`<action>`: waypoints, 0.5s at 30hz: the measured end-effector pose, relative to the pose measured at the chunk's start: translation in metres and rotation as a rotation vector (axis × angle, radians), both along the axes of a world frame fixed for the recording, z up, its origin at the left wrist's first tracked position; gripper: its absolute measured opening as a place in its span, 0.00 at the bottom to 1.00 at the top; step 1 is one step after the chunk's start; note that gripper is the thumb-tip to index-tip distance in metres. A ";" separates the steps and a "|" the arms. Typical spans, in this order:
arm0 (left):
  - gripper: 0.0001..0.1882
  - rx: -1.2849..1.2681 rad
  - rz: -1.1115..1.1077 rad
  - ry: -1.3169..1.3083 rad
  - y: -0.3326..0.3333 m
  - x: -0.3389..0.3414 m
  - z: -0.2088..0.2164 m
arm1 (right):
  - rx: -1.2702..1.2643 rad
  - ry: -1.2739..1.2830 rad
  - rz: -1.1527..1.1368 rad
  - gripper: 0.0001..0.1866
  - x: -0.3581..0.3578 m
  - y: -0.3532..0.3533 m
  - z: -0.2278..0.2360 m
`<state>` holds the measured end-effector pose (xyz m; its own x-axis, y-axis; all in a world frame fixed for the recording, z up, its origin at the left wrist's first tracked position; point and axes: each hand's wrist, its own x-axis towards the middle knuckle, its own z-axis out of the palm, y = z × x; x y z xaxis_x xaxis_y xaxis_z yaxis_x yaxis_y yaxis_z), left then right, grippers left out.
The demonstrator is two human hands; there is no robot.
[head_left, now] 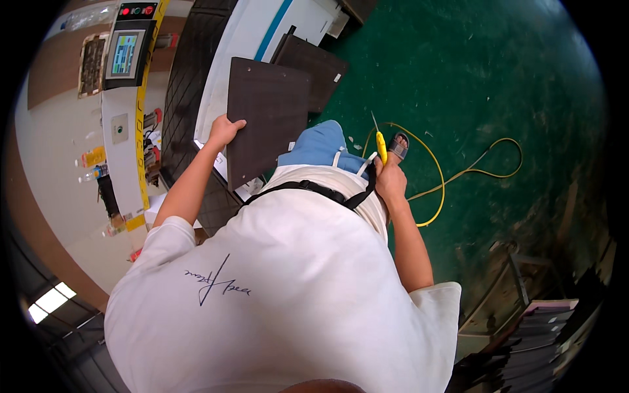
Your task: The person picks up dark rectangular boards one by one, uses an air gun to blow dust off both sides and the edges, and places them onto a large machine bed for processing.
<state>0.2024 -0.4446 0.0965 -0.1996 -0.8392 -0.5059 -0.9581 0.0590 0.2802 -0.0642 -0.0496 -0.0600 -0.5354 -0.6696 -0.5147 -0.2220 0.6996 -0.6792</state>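
My left hand is closed on the left edge of a dark brown flat panel, with the thumb lying over its face. The panel stands tilted in front of my legs, and small holes show near its corners. In my right hand, beside my right hip, is a yellow air blow gun whose thin metal nozzle points away from me. A yellow hose loops over the floor near it; where it joins the blow gun is hidden.
Behind the held panel, another dark panel leans against a white machine body. On the left a control screen sits above a yellow-edged machine beam, with bottles beyond it. A metal rack and stacked dark boards stand at the lower right.
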 end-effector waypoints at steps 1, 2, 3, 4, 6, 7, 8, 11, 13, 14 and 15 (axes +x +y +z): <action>0.22 0.001 -0.010 -0.009 -0.007 0.001 -0.006 | 0.025 -0.025 -0.004 0.20 0.000 0.001 -0.003; 0.22 0.001 -0.021 -0.018 -0.014 0.002 -0.013 | 0.048 -0.050 -0.010 0.21 0.000 0.002 -0.006; 0.22 0.001 -0.032 -0.027 -0.024 0.002 -0.017 | 0.067 -0.059 -0.009 0.24 0.001 0.004 -0.010; 0.21 -0.001 -0.047 -0.037 -0.031 -0.002 -0.021 | 0.072 -0.056 -0.040 0.27 0.003 0.009 -0.015; 0.21 -0.003 -0.077 -0.057 -0.048 -0.012 -0.034 | 0.144 -0.009 -0.226 0.29 0.007 0.018 -0.026; 0.22 -0.015 -0.118 -0.066 -0.058 -0.013 -0.046 | 0.170 0.072 -0.286 0.29 0.008 0.024 -0.040; 0.23 -0.021 -0.156 -0.087 -0.070 -0.010 -0.066 | 0.203 0.151 -0.344 0.29 0.009 0.035 -0.053; 0.26 0.017 -0.271 -0.151 -0.109 -0.023 -0.122 | 0.452 0.100 -0.438 0.28 0.017 0.081 -0.077; 0.25 -0.015 -0.347 -0.196 -0.119 -0.040 -0.161 | 0.543 -0.021 -0.554 0.27 0.035 0.122 -0.070; 0.25 -0.007 -0.385 -0.220 -0.128 -0.040 -0.186 | 0.579 -0.138 -0.653 0.27 0.049 0.138 -0.048; 0.23 0.041 -0.402 -0.221 -0.145 -0.046 -0.206 | 0.631 -0.195 -0.754 0.26 0.071 0.144 -0.039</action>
